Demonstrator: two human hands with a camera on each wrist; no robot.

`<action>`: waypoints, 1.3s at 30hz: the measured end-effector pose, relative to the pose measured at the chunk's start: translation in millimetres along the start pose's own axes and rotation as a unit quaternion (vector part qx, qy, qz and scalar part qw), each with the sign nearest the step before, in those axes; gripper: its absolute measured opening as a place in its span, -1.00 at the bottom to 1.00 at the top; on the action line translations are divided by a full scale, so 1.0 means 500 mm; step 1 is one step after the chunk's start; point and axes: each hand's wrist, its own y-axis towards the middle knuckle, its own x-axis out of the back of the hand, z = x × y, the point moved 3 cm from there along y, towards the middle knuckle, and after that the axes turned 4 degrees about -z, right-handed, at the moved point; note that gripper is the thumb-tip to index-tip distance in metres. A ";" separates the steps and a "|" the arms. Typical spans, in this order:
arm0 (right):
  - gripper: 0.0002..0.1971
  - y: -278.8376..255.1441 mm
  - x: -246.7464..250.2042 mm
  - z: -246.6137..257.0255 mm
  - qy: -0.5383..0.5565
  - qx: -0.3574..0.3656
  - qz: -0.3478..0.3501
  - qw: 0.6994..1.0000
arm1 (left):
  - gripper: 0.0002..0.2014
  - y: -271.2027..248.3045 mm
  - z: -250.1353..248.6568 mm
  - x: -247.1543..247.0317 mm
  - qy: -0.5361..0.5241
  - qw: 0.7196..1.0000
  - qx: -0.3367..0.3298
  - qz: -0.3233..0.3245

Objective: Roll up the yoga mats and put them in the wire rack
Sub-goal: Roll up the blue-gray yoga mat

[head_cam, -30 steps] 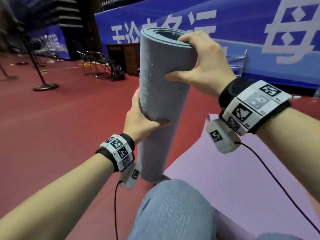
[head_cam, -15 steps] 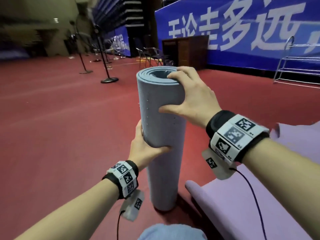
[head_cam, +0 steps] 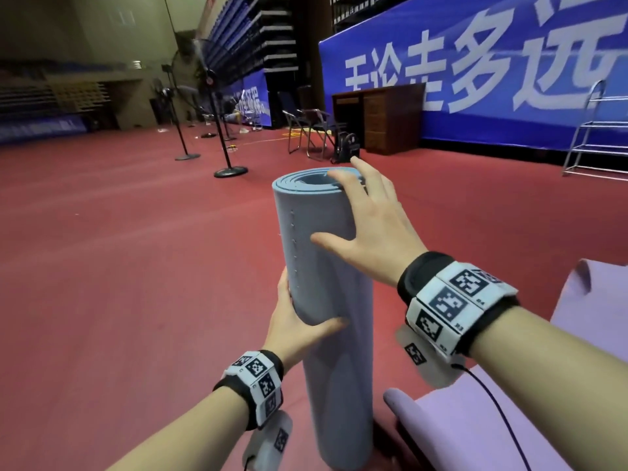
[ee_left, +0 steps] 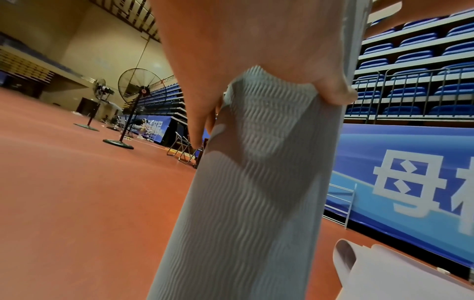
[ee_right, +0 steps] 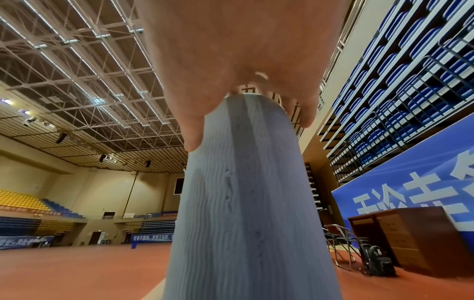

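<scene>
Left hand (head_cam: 295, 326) grips upright rolled grey mat (head_cam: 326, 300) mid-length; above it, right hand (head_cam: 370, 232) rests flat-fingered near top; purple mat (head_cam: 475, 419) beside.

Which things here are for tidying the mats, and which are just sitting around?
For the job:
- rolled grey mat, standing on end
- purple mat, not fully rolled
- wire rack
- left hand, right hand

Just lying about:
- wooden desk
- folding chairs
- backpack
- standing fan
</scene>
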 end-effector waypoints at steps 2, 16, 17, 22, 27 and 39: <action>-0.16 -0.009 0.004 0.008 -0.019 0.006 0.013 1.000 | 0.21 -0.008 0.004 0.002 -0.004 1.000 0.000 0.004; -0.69 -0.094 0.023 0.174 -0.016 0.185 0.110 0.976 | 0.42 -0.062 0.040 0.046 0.038 0.999 0.023 -0.007; -0.72 -0.107 0.002 0.176 -0.005 0.165 0.159 0.973 | 0.40 -0.068 0.049 0.054 0.050 0.999 0.015 -0.012; -0.69 -0.191 -0.139 0.153 0.012 0.091 0.383 0.919 | 0.27 -0.135 0.118 0.109 0.085 0.996 0.027 0.012; -0.50 -0.299 -0.295 0.106 0.003 0.092 0.487 0.869 | 0.03 -0.249 0.232 0.168 0.158 0.984 0.072 0.039; -0.45 -0.620 -0.596 0.083 0.014 0.164 0.641 0.750 | -0.70 -0.607 0.501 0.255 0.402 0.845 0.310 0.168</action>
